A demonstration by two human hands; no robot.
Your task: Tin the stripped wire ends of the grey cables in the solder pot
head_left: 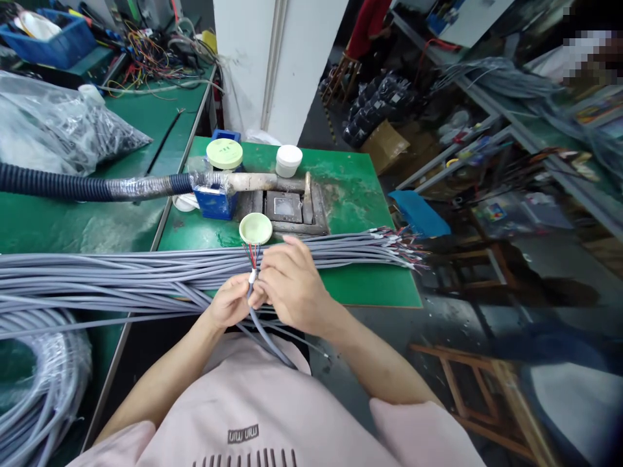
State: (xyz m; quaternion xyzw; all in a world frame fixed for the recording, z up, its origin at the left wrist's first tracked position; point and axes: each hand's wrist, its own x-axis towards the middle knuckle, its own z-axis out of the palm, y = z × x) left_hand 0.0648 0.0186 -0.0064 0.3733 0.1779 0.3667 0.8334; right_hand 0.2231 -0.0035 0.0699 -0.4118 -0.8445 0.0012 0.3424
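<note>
Between my hands a grey cable point(263, 334) stands nearly upright, its stripped end up. Red and dark thin wires point(253, 255) fan out above a white sleeve point(252, 275) near that end. My left hand point(230, 301) pinches the cable just below the sleeve. From the other side my right hand point(291, 282) closes its fingers on the same cable end; its fingertips are partly hidden. Just beyond the wires sits a small pale green bowl point(256, 228). A long bundle of grey cables point(121, 272) lies across the bench behind my hands, with stripped ends at the right.
A square solder pot point(287, 206) is set beyond the bowl, with a fume hose point(146, 188) reaching over it. Nearby stand a white jar point(289, 161), a green-lidded tub point(224, 154) and a blue box point(215, 204). A coiled cable point(53, 383) lies left; a wooden stool point(477, 389) stands right.
</note>
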